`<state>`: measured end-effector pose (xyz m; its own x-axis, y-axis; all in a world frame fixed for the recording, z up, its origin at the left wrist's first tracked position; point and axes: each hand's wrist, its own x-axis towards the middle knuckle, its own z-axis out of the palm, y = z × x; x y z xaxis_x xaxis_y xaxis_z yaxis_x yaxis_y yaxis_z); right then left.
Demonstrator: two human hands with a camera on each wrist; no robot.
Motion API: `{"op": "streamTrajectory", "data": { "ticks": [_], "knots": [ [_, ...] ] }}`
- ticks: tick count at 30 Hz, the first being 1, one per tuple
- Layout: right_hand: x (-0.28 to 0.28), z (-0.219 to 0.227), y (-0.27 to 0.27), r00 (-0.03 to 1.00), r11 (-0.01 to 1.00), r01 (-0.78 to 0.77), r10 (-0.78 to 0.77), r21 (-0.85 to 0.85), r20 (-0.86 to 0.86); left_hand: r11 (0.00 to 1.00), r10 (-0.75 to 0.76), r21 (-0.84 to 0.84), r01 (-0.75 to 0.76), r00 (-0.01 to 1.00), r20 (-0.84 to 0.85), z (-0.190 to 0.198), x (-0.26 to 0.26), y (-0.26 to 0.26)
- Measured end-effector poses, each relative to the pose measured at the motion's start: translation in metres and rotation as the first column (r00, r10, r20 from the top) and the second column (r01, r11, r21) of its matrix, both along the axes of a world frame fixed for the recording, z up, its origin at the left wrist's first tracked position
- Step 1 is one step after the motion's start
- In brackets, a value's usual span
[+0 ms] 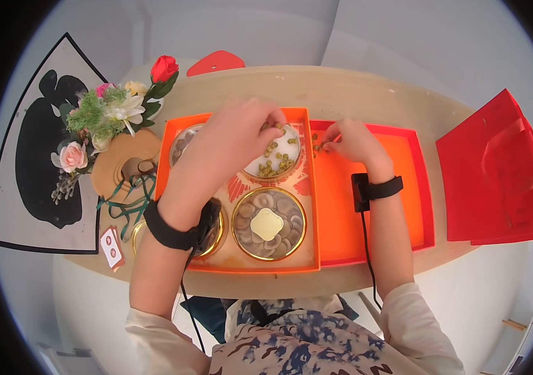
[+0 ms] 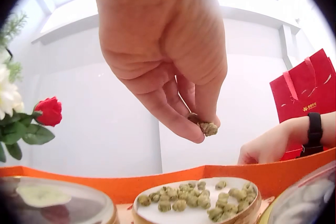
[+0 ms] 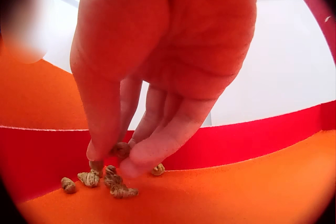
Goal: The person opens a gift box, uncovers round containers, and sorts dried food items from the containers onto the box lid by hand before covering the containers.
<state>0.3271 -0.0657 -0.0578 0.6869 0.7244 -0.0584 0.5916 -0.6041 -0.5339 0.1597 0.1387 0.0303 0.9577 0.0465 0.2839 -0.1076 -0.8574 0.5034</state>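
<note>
In the head view my left hand (image 1: pixel 232 134) is over an open round tin (image 1: pixel 289 139), white inside, holding several small curled dried green herb pieces (image 1: pixel 267 169). Its thumb and fingers pinch a small herb piece (image 2: pixel 209 129) above the tin, seen in the left wrist view. My right hand (image 1: pixel 354 140) reaches down into the far left corner of a red-edged orange box lid (image 1: pixel 341 219). Between its thumb and fingers it pinches a dried herb piece (image 3: pixel 121 150). Several more curled pieces (image 3: pixel 89 179) lie on the orange floor right under the fingertips.
An orange box (image 1: pixel 314 206) holds the tins, among them a gold-rimmed one of pale round slices (image 1: pixel 282 203). Flowers (image 1: pixel 125 109), a straw hat (image 1: pixel 109 165) and cards (image 1: pixel 112 247) lie to the left. A red gift bag (image 1: pixel 491 175) stands on the right.
</note>
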Motion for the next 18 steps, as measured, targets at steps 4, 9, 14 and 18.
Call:
{"op": "streamTrajectory", "data": {
  "ticks": [4,9,14,18],
  "knots": [
    [0.003,-0.002,-0.006,1.000,0.999,0.002,-0.001,0.055,-0.021,0.987,-0.116,0.118,0.111,0.993,0.038,0.009,0.034,-0.032],
    [0.028,-0.019,-0.013,0.995,0.978,0.072,-0.084,0.195,0.057,0.940,-0.235,0.182,0.287,0.936,-0.263,-0.003,0.083,-0.084],
    [0.029,-0.006,-0.021,0.982,0.982,0.186,-0.186,-0.016,-0.012,0.902,-0.250,0.303,0.306,0.945,-0.212,-0.038,0.100,-0.090],
    [0.019,-0.002,-0.024,0.992,0.996,0.091,-0.093,-0.019,-0.086,0.914,-0.200,0.253,0.317,0.895,-0.399,-0.047,0.115,-0.088]
  ]
}}
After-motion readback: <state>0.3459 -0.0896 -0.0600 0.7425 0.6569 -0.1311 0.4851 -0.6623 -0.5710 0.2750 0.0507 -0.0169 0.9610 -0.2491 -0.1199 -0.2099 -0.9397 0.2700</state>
